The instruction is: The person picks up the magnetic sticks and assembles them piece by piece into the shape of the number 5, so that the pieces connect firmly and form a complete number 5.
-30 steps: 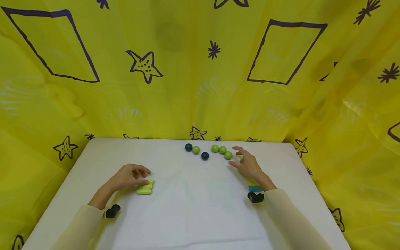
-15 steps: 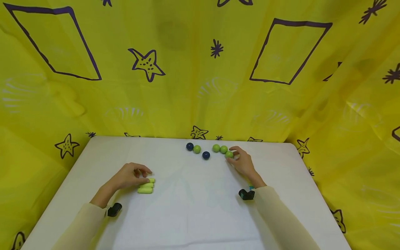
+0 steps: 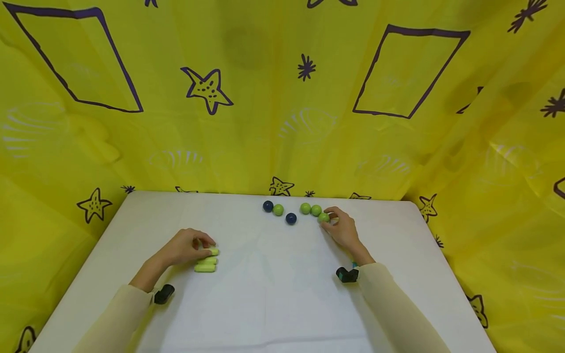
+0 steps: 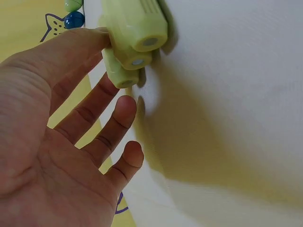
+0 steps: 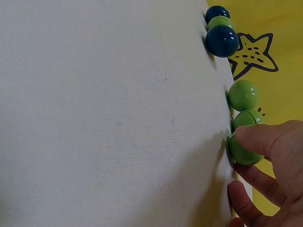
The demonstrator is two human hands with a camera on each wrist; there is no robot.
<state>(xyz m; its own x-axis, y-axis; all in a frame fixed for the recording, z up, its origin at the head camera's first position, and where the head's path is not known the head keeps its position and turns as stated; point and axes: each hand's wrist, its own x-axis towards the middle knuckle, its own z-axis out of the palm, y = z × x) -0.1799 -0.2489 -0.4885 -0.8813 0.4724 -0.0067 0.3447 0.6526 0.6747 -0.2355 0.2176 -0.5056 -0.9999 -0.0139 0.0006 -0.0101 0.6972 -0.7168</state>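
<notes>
Grasping, I judge from afar, is the step: the right hand (image 3: 344,231) pinches a green ball (image 3: 324,217) between thumb and fingers, the left hand (image 3: 187,246) likewise a yellow piece (image 3: 214,252); the next move probably calls for gentle lifting.

Dressed in plain, pale cream cloth sleeves (image 3: 111,321) — long, smooth, narrowing towards the ends. Wearing a small, black, blocky wrist device (image 3: 165,294) beside each (touched with teal on the right).

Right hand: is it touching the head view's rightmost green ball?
Touching. The right wrist view shows the right hand resting its thumb against the green ball.
</notes>
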